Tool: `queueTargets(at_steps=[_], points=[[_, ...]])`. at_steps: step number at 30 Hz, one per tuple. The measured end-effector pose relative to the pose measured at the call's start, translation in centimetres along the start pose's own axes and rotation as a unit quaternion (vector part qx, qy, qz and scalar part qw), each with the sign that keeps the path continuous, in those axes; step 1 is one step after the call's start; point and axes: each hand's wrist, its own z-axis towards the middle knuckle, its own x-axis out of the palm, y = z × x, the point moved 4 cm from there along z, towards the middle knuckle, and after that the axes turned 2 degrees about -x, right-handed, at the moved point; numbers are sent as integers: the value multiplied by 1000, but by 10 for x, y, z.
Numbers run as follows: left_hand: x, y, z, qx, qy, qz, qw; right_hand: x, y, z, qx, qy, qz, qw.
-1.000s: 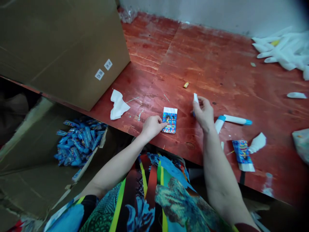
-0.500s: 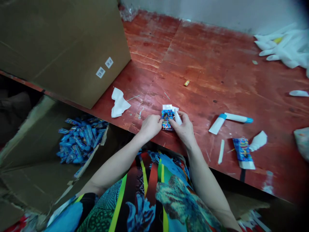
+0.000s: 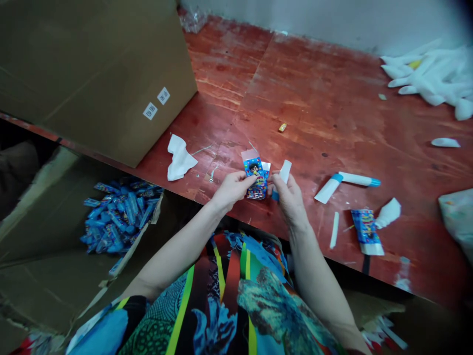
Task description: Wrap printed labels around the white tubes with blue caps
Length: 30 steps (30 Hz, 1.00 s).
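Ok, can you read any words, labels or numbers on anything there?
Two white labels on the cardboard box: too small to read.
Packet in hand: print too small to read.
Second packet on the table: print too blurred to read.

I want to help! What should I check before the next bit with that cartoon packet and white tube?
1. The left hand is pinching the cartoon packet: ok.
2. The right hand is holding the white tube: ok.
3. The tube's blue end is clear of the packet: cannot tell, they are too close.
4. The blue wrapped sticks are inside the cardboard box: ok.
5. The crumpled tissue is away from both hands: ok.
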Motion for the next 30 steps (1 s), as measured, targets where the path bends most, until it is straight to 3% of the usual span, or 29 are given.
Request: queueTargets(at_steps=[3,7,10,13,15,17,20,22,24,27,30], points=[[0,-2,2,-11,-19,-4,1000,-20,8,5,-96,-8,-140,985],[-11,0,4,-15,-40,-3,999,-48,-1,-3,-215,63,-374,900],[-18,2,6,-11,-49,-8,999,-70,-12,-13,-219,64,-448,864],[-19,3,5,-11,-62,-4,998,-86,-8,-19,-206,-66,-436,874],[-15,3,3,-14,-62,-5,998,-86,-5,-20,-164,-126,-444,872],[-8,3,1,-21,-50,-13,998,-75,-3,-19,-115,-121,-465,869],[1,4,-3,-33,-35,-18,999,-57,1,-17,-81,-101,-398,908],[5,5,-4,-38,-26,-14,999,-46,2,-17,-33,-89,-258,961],[7,5,-5,-36,-12,-10,999,-32,1,-17,42,-33,-101,993],[8,5,-7,-18,12,-3,1000,-10,4,-16,102,76,41,991],[7,5,-8,1,15,0,1000,2,5,-11,90,124,72,986]])
